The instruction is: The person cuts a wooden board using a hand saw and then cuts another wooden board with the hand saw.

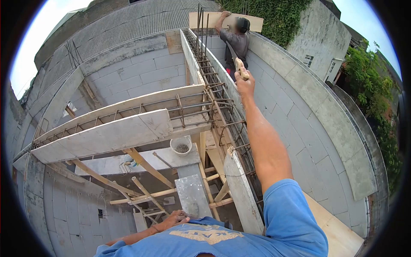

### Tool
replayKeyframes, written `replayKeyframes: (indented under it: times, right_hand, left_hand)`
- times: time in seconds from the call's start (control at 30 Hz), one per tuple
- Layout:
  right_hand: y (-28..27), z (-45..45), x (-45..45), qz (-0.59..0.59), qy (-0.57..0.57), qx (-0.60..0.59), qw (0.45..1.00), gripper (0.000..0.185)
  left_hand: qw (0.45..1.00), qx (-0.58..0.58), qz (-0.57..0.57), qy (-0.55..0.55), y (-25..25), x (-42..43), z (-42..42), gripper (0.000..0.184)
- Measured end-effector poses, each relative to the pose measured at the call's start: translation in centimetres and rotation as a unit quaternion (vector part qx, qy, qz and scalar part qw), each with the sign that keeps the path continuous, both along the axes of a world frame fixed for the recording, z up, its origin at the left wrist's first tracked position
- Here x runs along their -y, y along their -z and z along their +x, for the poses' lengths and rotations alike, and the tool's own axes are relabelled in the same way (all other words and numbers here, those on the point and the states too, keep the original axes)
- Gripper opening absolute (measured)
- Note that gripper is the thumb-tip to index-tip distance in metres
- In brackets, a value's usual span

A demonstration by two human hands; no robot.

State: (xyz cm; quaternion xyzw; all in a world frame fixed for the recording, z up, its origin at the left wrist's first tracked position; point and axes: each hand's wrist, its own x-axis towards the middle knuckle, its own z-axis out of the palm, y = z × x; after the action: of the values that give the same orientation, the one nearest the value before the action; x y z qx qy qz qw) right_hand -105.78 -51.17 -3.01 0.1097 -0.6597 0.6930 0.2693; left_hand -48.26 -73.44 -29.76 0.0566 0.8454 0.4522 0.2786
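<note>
Right hand (245,85): arm stretched forward over the rebar cage (218,101), fingers wrapped around the wooden handle of a saw (242,70). Through my head feed I place the saw at the far end of that reach, held up clear of the cage, blade pointing up and away. The blade overlaps the co-worker (236,40) in view; I cannot tell how much space lies between.

Left hand (174,218): low, beside the hem of the blue shirt (295,210), fingers bent. I cannot tell whether it grips cloth or merely rests.

Handling, my estimate: saw light enough for one hand, with weight running forward into the blade at full reach. Handle stiff, probably dry and not slippery; blade thin, likely springy sideways and easily kinked if twisted. Take hold at the handle only, palm behind it; I would keep fingers off the toothed edge.

Surroundings: co-worker at the far end, one raised hand on a pale board (254,25). A form board (239,184) stands along the cage, beneath my right arm. Below, left of the cage, a bucket (177,141) with grey contents.
</note>
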Motion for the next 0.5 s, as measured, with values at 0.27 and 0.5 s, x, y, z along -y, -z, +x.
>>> replayKeyframes:
  times: [0.27, 0.5]
  right_hand:
    - [0.4, -0.5, 0.0, 0.022, 0.003, -0.022, 0.999, 0.022]
    - [0.5, -0.8, 0.0, 0.028, 0.002, -0.029, 0.999, 0.022]
  left_hand:
    - [0.990, 0.092, 0.108, -0.011, -3.8, -1.1, -0.8, 0.069]
    - [0.987, 0.160, 0.005, -0.009, 0.0, -0.2, -1.2, 0.067]
